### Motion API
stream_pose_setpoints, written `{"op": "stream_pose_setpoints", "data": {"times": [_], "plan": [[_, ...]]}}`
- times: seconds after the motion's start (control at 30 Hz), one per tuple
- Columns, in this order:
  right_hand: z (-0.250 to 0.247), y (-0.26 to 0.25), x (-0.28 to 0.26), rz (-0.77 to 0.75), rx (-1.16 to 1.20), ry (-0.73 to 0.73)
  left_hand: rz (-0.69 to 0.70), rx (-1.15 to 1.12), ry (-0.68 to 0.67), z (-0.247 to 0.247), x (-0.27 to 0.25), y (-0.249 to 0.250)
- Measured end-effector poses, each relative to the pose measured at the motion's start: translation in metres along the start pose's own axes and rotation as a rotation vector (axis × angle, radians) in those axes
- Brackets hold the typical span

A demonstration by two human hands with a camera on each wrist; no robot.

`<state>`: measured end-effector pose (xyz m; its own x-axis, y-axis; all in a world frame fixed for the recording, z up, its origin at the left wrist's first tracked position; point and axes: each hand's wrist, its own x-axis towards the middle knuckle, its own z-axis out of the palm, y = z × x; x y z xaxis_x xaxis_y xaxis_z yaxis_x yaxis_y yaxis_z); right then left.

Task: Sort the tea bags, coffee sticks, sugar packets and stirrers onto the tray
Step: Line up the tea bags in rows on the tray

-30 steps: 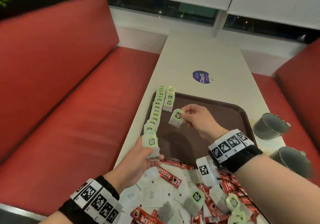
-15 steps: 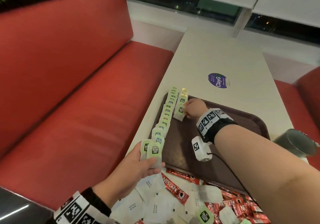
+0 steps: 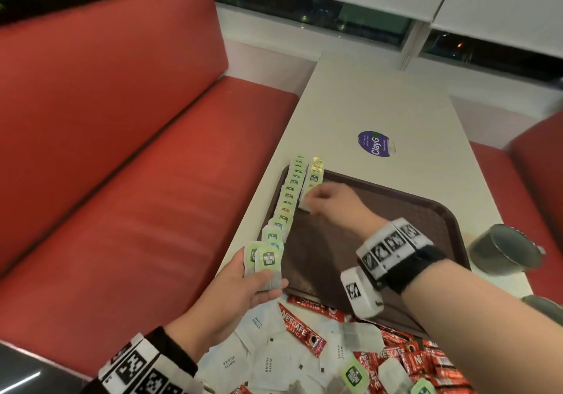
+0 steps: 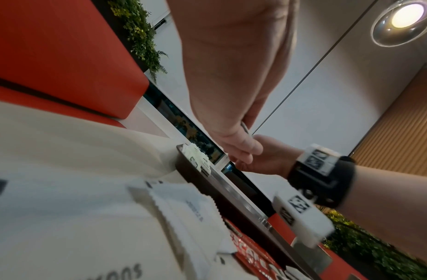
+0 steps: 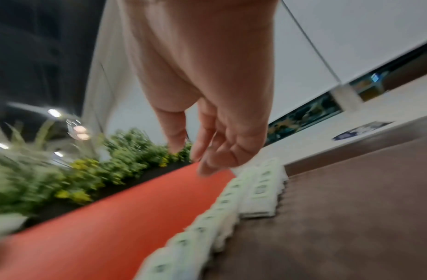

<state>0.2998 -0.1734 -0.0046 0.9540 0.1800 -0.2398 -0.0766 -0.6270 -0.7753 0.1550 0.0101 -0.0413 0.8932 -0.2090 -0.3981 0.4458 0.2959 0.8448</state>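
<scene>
A brown tray (image 3: pixel 380 241) lies on the white table. A long row of green-tagged tea bags (image 3: pixel 288 198) runs along its left edge, with a short second row (image 3: pixel 315 174) beside it. My right hand (image 3: pixel 316 200) hovers at the near end of that short row, fingertips by the last bag (image 3: pixel 304 204). In the right wrist view its fingers (image 5: pixel 202 168) hang loose and hold nothing. My left hand (image 3: pixel 259 281) grips two tea bags (image 3: pixel 267 259) upright at the tray's near left corner. No stirrers are in view.
In front of the tray lies a mixed pile: white sugar packets (image 3: pixel 265 363), red coffee sticks (image 3: pixel 300 331) and loose tea bags (image 3: pixel 353 374). Two grey cups (image 3: pixel 505 253) stand right of the tray. A red bench (image 3: pixel 152 180) runs along the table's left side.
My right hand carried a tea bag from mid-tray to the near end of the short row and has loosened its fingers. The left hand still holds its two bags.
</scene>
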Motion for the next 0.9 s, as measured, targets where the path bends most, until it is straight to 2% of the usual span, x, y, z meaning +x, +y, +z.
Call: {"op": "stream_pose_setpoints", "data": {"times": [0.07, 0.13, 0.3, 0.4, 0.47, 0.63, 0.77, 0.9], "plan": [[0.011, -0.01, -0.038, -0.006, -0.001, -0.262, 0.02, -0.006, -0.002, 0.0, 0.002, 0.002], [0.024, -0.007, -0.064, -0.017, 0.023, -0.335, 0.037, 0.008, -0.006, 0.002, 0.004, 0.003], [0.049, 0.013, -0.081, -0.043, 0.177, -0.226, 0.036, 0.047, 0.009, 0.012, 0.01, 0.001], [0.048, 0.02, -0.076, 0.021, 0.322, -0.21, 0.041, 0.05, 0.037, 0.015, 0.012, -0.001], [0.039, 0.023, -0.063, 0.079, 0.408, -0.153, 0.033, 0.026, 0.077, 0.014, 0.012, 0.0], [0.011, 0.027, -0.003, 0.216, 0.364, 0.098, -0.01, -0.086, 0.154, 0.006, 0.009, 0.004], [0.012, 0.035, 0.039, 0.388, 0.337, 0.094, -0.015, -0.05, 0.138, 0.005, 0.007, 0.004], [0.018, 0.031, 0.054, 0.528, 0.335, 0.006, -0.015, -0.026, 0.133, 0.003, 0.007, 0.003]]}}
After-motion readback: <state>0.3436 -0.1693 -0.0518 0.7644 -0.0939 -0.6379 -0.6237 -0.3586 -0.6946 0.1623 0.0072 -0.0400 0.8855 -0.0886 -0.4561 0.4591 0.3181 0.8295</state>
